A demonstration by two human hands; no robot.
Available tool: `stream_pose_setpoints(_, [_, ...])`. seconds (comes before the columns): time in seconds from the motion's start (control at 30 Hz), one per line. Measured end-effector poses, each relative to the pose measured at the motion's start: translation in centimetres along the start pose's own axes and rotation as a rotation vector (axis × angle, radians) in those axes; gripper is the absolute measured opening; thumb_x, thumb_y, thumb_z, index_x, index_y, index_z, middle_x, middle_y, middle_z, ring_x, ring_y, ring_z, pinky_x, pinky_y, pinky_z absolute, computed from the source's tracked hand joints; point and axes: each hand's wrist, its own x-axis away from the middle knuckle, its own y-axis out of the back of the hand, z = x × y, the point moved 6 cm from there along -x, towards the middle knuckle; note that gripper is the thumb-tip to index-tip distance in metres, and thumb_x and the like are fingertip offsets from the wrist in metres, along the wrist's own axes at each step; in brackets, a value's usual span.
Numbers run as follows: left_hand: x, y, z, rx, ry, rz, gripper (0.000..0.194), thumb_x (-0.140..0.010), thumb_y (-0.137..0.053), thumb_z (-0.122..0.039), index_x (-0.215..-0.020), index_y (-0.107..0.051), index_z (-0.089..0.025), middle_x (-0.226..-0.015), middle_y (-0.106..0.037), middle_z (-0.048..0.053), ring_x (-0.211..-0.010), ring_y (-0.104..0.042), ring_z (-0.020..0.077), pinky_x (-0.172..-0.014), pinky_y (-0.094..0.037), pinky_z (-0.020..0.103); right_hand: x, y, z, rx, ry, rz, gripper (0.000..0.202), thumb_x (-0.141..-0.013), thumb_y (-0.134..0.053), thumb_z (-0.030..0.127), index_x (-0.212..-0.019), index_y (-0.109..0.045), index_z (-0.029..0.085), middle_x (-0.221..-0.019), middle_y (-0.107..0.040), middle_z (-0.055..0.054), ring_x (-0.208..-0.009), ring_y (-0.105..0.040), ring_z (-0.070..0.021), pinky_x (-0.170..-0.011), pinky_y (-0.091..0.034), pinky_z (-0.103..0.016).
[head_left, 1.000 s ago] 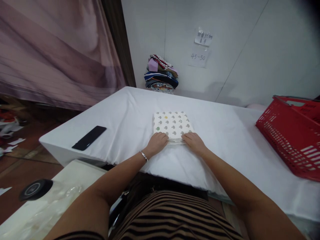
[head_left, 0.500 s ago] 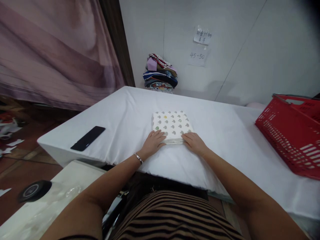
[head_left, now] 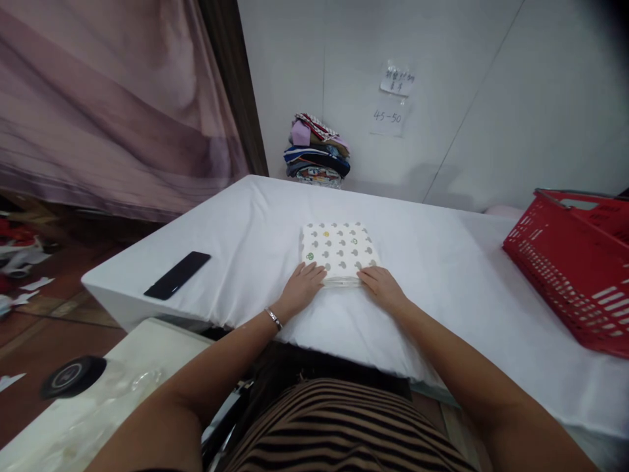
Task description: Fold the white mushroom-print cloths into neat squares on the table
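Observation:
A folded white cloth (head_left: 340, 246) with grey tree-like prints, plus a few small green and yellow motifs, lies flat on the white-covered table (head_left: 432, 262). My left hand (head_left: 303, 287) rests on its near left corner, fingers stretched over the top and the thumb along the front edge. On the near right corner lies my right hand (head_left: 382, 286), its fingers also extended flat on the fabric. Both hands touch the cloth without lifting it. Folded layers show along the front edge between them.
A black phone-like slab (head_left: 177, 275) lies at the table's left. On the right stands a red plastic basket (head_left: 565, 269). Folded clothes (head_left: 318, 154) are stacked beyond the far edge, by the wall. A white surface (head_left: 132, 354) at lower left bears a dark round object (head_left: 73, 377).
The whole view has shifted slightly, so everything sits a little lower in the picture. My hands keep their places on the cloth's near corners.

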Motion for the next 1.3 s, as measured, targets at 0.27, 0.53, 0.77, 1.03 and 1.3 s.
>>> stream_pose_setpoints(0.27, [-0.6, -0.2, -2.4, 0.007, -0.061, -0.009, 0.040, -0.095, -0.042, -0.026, -0.134, -0.045, -0.018, -0.142, -0.047, 0.010, -0.137, -0.033, 0.0247, -0.113, -0.024, 0.049, 0.6, -0.3, 0.3, -0.027, -0.012, -0.046, 0.034, -0.091, -0.043, 0.015, -0.120, -0.060, 0.018, -0.113, -0.063, -0.013, -0.105, -0.056, -0.0243, -0.090, -0.046, -0.043])
stream_pose_setpoints(0.53, [0.2, -2.3, -1.9, 0.032, -0.042, 0.010, 0.042, -0.096, -0.032, -0.016, -0.137, -0.043, -0.022, -0.144, -0.044, 0.007, -0.138, -0.031, 0.0209, -0.113, -0.027, 0.046, -1.5, 1.0, 0.7, -0.249, -0.195, -0.115, 0.042, -0.090, -0.048, 0.035, -0.129, -0.053, 0.020, -0.132, -0.054, -0.012, -0.125, -0.046, -0.0267, -0.103, -0.040, -0.048])
stream_pose_setpoints(0.77, [0.6, -2.2, -2.1, 0.068, -0.047, 0.006, 0.044, -0.096, -0.029, -0.015, -0.138, -0.042, -0.020, -0.145, -0.042, 0.007, -0.138, -0.030, 0.0215, -0.113, -0.026, 0.046, -5.7, -2.0, -2.1, -0.074, -0.389, 0.048, 0.047, -0.091, -0.042, 0.046, -0.129, -0.052, 0.020, -0.145, -0.041, -0.015, -0.137, -0.029, -0.0336, -0.103, -0.030, -0.060])
stream_pose_setpoints(1.03, [-1.4, 0.7, -1.5, 0.223, 0.035, -0.004, 0.040, -0.095, -0.038, -0.043, -0.125, -0.054, -0.021, -0.131, -0.057, 0.008, -0.125, -0.048, 0.0220, -0.104, -0.038, 0.040, -3.9, -4.8, -3.7, -0.050, -0.497, 0.161, 0.052, -0.093, -0.036, 0.048, -0.135, -0.046, 0.020, -0.150, -0.031, -0.014, -0.140, -0.023, -0.0316, -0.104, -0.025, -0.061])
stream_pose_setpoints(1.3, [-5.4, -2.2, 3.3, 0.149, 0.382, 0.097, 0.059, -0.091, -0.042, -0.051, -0.137, -0.044, -0.015, -0.149, -0.035, 0.014, -0.139, -0.026, 0.0319, -0.110, -0.025, 0.053, -4.4, -4.6, -4.2, -0.040, -0.511, 0.194, 0.049, -0.093, -0.037, 0.049, -0.132, -0.050, 0.023, -0.146, -0.039, -0.015, -0.137, -0.030, -0.0319, -0.099, -0.032, -0.061])
